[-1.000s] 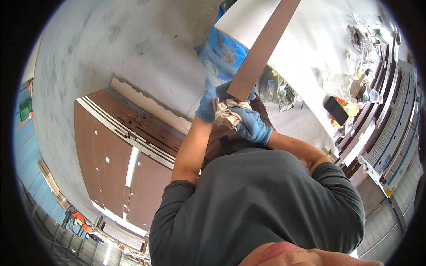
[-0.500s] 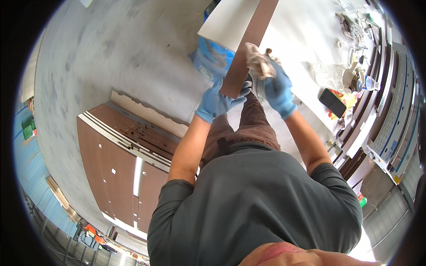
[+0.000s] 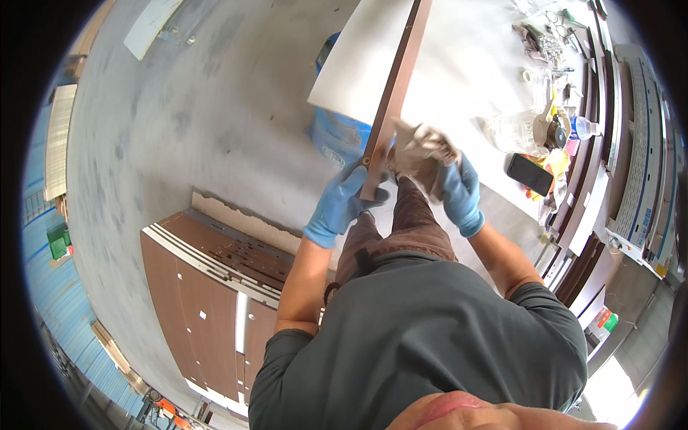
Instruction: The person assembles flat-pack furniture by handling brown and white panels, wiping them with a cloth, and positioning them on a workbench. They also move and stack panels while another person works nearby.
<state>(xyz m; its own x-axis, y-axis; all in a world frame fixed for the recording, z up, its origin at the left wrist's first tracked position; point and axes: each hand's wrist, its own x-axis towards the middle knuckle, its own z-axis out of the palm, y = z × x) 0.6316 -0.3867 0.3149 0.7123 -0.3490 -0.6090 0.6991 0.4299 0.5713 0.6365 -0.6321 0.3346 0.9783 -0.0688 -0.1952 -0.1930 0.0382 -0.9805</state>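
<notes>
A long brown board (image 3: 398,86) is tilted so that its narrow edge and one face show. Its near end rests in the grip of my left hand (image 3: 340,201), which wears a blue glove. In my right hand (image 3: 461,193), also gloved in blue, is a crumpled beige rag (image 3: 426,152), close beside the board's right face. Whether the rag touches the board I cannot tell. The far part of the board extends over a white table (image 3: 459,79) and runs out at the top of the picture.
Under the table's left corner stands a blue drum-like container (image 3: 340,136). A black phone (image 3: 530,174), a clear jug (image 3: 512,130) and a bottle (image 3: 584,128) lie at the table's right. Stacked brown panels (image 3: 193,301) stand at the lower left. Long profiles (image 3: 641,165) line the far right.
The board has been turned from its broad face toward its narrow edge. My right hand and the rag have come lower, and my left hand has shifted slightly down and left.
</notes>
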